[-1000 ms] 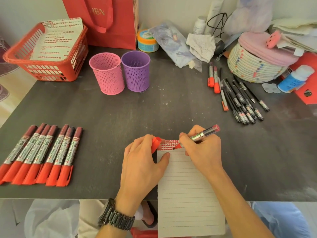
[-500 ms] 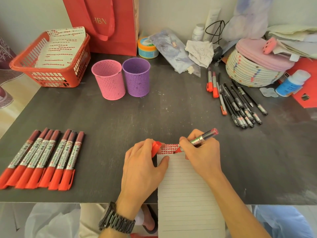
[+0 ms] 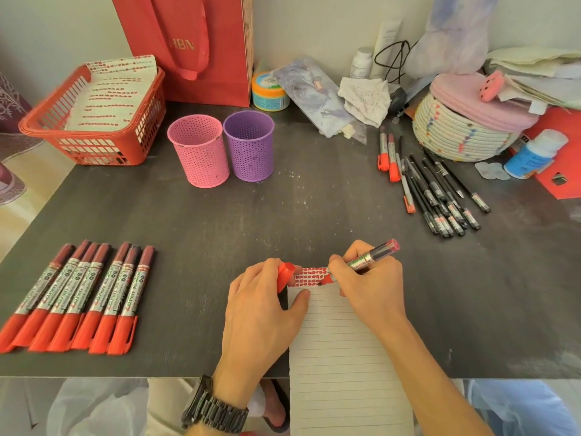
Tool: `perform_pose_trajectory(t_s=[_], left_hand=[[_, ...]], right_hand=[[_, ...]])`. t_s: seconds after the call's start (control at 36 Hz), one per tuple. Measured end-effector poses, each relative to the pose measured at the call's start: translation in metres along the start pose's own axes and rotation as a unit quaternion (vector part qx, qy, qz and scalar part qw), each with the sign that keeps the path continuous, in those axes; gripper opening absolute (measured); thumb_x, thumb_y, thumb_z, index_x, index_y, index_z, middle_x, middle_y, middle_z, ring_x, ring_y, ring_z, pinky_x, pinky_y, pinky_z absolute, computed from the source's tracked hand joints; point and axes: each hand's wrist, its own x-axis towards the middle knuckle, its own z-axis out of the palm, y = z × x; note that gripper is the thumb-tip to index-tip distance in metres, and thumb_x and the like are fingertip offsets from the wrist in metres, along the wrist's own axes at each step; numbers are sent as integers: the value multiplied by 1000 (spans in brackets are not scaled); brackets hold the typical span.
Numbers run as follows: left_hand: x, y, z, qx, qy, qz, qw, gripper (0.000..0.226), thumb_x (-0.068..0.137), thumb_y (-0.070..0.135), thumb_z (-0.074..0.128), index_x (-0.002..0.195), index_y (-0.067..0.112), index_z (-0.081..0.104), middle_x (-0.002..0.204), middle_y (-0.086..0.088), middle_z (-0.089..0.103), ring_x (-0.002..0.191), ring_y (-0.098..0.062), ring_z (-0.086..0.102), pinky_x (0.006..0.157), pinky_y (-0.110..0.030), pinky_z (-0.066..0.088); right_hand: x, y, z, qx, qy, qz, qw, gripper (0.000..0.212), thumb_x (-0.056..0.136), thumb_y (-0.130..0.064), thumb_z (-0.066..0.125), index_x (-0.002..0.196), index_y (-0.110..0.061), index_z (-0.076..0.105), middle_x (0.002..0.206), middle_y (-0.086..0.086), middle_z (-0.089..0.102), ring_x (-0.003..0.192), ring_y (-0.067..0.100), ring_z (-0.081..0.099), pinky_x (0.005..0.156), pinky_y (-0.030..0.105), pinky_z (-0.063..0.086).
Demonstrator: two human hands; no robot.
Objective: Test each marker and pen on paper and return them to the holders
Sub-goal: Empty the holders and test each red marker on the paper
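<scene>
My right hand (image 3: 369, 287) grips an uncapped red marker (image 3: 367, 258), its tip touching the top of the lined paper (image 3: 339, 357) among rows of red marks. My left hand (image 3: 261, 306) presses the paper's left edge and holds the red cap (image 3: 285, 275). Several capped red markers (image 3: 78, 297) lie in a row at the left. A bunch of pens and two red markers (image 3: 430, 187) lie at the right. The pink holder (image 3: 199, 151) and the purple holder (image 3: 249, 145) stand side by side at the back; neither shows a pen.
A red basket (image 3: 94, 146) with marked sheets sits back left, a red bag (image 3: 195, 45) behind the holders. A woven basket (image 3: 462, 133), a small bottle (image 3: 534, 154) and clutter fill the back right. The paper overhangs the dark table's front edge (image 3: 125, 372).
The marker tip has moved along the top of the paper, adding red marks. The view has tilted slightly. The left hand stays in place.
</scene>
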Motion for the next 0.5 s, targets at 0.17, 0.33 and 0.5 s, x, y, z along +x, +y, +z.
perform_pose_trajectory(t_s=[0.17, 0.33, 0.5], left_hand=[[0, 0, -1, -2, -6, 6, 1000, 29, 83, 49, 71, 96, 45, 46, 110, 29, 57, 104, 6, 42, 99, -24, 28], [0, 0, -1, 12, -8, 9, 1000, 26, 83, 51, 68, 101, 45, 49, 107, 31, 54, 102, 7, 39, 100, -20, 26], [0, 1, -1, 18, -48, -30, 998, 30, 84, 62, 61, 108, 54, 44, 99, 50, 29, 104, 10, 28, 97, -12, 17]], right_hand=[[2, 1, -7, 110, 28, 32, 993, 32, 84, -12, 69, 57, -17, 53, 41, 0, 53, 38, 8, 46, 43, 22, 39], [1, -3, -9, 153, 28, 24, 988, 40, 91, -22, 75, 58, -19, 53, 44, 1, 53, 39, 11, 46, 43, 20, 40], [0, -17, -20, 245, -8, 35, 969, 26, 83, -42, 72, 75, -17, 68, 58, 9, 61, 46, 15, 52, 44, 21, 41]])
